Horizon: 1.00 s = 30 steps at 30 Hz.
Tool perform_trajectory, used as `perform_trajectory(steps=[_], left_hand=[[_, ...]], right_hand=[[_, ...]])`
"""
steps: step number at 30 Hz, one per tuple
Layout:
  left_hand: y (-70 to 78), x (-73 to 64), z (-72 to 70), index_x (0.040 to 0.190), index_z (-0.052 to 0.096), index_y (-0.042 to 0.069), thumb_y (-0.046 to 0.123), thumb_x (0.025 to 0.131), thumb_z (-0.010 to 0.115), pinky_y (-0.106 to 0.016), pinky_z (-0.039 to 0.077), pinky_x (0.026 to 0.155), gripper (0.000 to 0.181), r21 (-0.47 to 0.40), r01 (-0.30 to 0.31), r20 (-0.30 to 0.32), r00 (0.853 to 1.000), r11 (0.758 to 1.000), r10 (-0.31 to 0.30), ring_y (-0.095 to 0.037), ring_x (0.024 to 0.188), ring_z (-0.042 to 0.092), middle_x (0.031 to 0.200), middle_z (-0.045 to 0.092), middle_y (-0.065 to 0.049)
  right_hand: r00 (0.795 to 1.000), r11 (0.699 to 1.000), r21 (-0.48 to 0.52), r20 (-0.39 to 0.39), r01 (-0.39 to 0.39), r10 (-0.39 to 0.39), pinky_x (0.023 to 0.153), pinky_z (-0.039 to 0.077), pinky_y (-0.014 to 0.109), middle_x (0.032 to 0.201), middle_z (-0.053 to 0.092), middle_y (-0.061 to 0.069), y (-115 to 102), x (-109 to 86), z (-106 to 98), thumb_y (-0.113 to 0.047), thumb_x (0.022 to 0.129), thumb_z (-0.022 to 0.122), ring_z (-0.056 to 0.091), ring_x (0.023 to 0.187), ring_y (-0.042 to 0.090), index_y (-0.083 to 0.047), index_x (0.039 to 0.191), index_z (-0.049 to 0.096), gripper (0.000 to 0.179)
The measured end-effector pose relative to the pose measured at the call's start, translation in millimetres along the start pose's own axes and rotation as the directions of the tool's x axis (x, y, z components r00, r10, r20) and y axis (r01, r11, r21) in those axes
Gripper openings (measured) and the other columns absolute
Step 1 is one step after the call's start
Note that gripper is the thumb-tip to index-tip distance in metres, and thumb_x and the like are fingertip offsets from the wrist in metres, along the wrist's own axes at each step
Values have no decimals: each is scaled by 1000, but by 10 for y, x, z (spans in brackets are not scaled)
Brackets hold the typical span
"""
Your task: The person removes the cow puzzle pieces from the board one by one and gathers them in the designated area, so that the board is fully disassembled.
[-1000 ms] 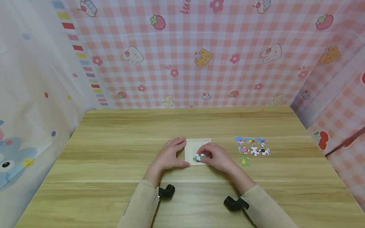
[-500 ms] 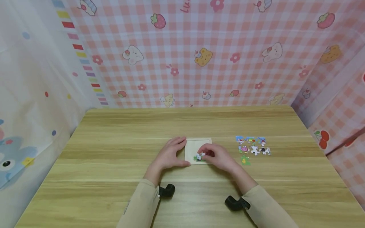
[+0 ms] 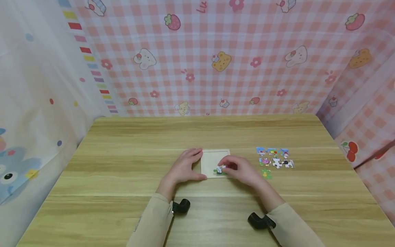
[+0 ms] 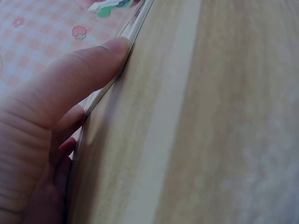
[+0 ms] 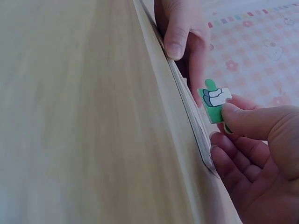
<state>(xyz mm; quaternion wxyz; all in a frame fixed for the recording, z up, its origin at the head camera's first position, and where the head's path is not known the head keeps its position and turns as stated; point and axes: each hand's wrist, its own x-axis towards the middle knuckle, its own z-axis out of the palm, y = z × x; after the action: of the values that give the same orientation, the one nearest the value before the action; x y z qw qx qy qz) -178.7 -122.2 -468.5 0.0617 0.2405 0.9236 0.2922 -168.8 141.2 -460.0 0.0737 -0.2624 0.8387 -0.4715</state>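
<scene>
A shallow, pale wooden puzzle tray (image 3: 210,157) lies on the table in front of the person. The left hand (image 3: 182,168) steadies its left side, thumb at the near edge and fingertips by the far left corner; in the left wrist view the thumb (image 4: 93,65) presses on the tray's edge. Over the tray's near right part, the right hand (image 3: 242,169) pinches a green and white jigsaw piece (image 5: 216,100) between thumb and fingers. In the right wrist view this piece is tilted up, close above the tray, its lower corner hidden by the thumb.
Several loose jigsaw pieces (image 3: 276,163) lie in rows on the table to the right of the tray. The wood-grain table (image 3: 123,151) runs back to a pink checked curtain (image 3: 197,68). Black camera mounts (image 3: 182,206) sit at both wrists.
The right hand has shifted a little to the right over the tray with the jigsaw piece in its fingers. The left hand keeps its place at the tray's left side.
</scene>
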Motion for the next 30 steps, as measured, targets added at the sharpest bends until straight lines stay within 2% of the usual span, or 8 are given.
perform_trajectory(steps=[11, 23, 27, 30], left_hand=[[-17, 2, 7, 150, 40, 4, 46, 74, 85, -43, 18, 120, 97, 1, -15, 3, 1000, 1000, 15, -28, 148, 21, 159, 32, -5], [6, -7, 0, 150, 40, 4, 46, 74, 85, -42, 18, 120, 98, -2, -10, 5, 1000, 1000, 10, -27, 148, 21, 159, 32, -5], [-3, -3, 7, 150, 39, 4, 46, 74, 85, -41, 17, 120, 98, -5, -4, 7, 1000, 1000, 4, -26, 148, 20, 160, 31, -5], [-14, 3, 15, 150, 39, 4, 46, 74, 85, -41, 17, 120, 98, -2, -5, 6, 1000, 1000, 5, -26, 148, 20, 160, 31, -4]], right_hand=[[998, 999, 40, -57, -34, 36, 78, 52, 25, 103, 70, 5, 42, -255, -246, 3, 90, 68, 61, 90, 14, -5, 106, 72, 18], [985, 995, -72, -160, -69, 57, 84, 50, 18, 110, 69, 8, 205, -661, -609, -1, 90, 70, 61, 100, 9, -6, 107, 72, 18], [980, 992, -71, -173, -109, 95, 80, 49, 17, 110, 69, 9, 263, -779, -712, -3, 91, 69, 60, 96, 4, -6, 109, 72, 18], [978, 992, -62, -185, -106, 93, 80, 49, 15, 113, 68, 13, 305, -852, -785, -1, 91, 69, 59, 98, 0, -4, 108, 72, 18]])
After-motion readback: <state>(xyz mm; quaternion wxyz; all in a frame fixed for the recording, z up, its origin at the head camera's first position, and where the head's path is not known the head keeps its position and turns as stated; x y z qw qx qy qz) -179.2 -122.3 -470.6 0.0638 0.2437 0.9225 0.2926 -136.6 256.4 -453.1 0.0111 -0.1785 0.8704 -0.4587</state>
